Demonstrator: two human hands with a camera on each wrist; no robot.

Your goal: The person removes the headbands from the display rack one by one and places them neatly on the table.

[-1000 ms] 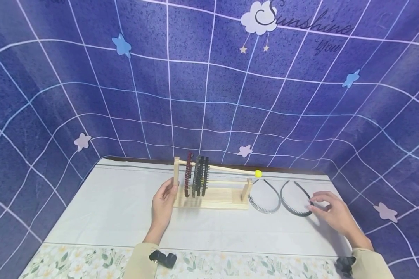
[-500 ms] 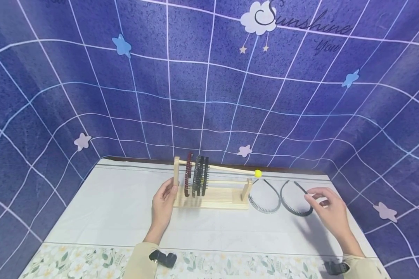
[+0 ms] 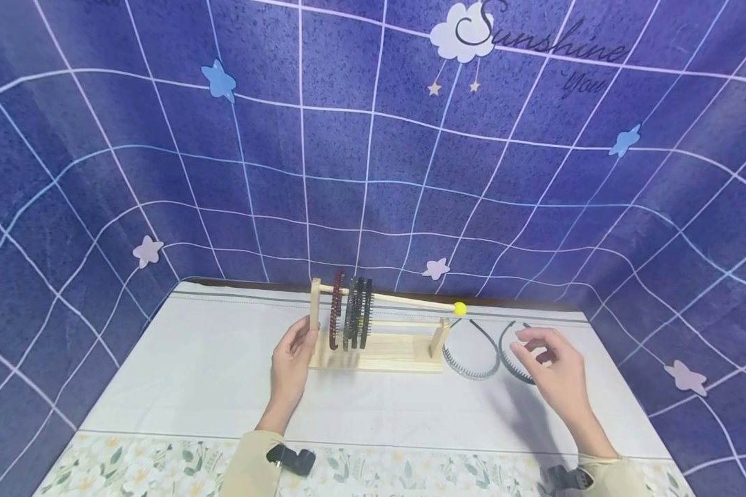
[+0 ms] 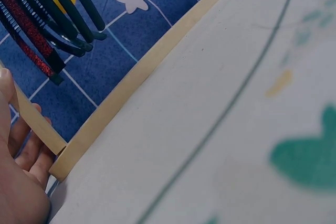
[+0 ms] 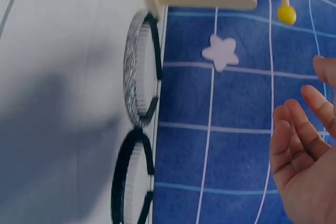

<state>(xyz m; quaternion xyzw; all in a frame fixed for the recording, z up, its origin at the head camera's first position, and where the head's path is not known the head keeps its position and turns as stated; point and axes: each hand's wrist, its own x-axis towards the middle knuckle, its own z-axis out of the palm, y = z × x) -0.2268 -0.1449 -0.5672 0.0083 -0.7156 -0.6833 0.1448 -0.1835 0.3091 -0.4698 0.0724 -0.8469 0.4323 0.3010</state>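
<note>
My left hand (image 3: 291, 359) grips the left upright of a wooden headband stand (image 3: 314, 304). On the stand's upper rod hang a red glitter headband (image 3: 335, 310) and several dark toothed headbands (image 3: 366, 314). A yellow ball (image 3: 460, 308) caps that rod's right end. To the right of the stand, a silver glitter headband (image 5: 131, 72) and a black headband (image 5: 119, 177) lie side by side on the table. My right hand (image 3: 556, 366) is raised over the black headband, hiding part of it in the head view; its fingers are loosely bent with nothing between them.
A white cloth with a floral front border (image 3: 161, 462) covers the table (image 3: 193, 373). Behind and at both sides hangs a blue gridded curtain (image 3: 323, 166) with stars. The stand's lower rod (image 3: 404, 324) runs to a short right post (image 3: 439, 338).
My right hand has moved left from the black headband's right side and now hovers over it. The left hand keeps its grip on the upright, and the headbands have stayed put.
</note>
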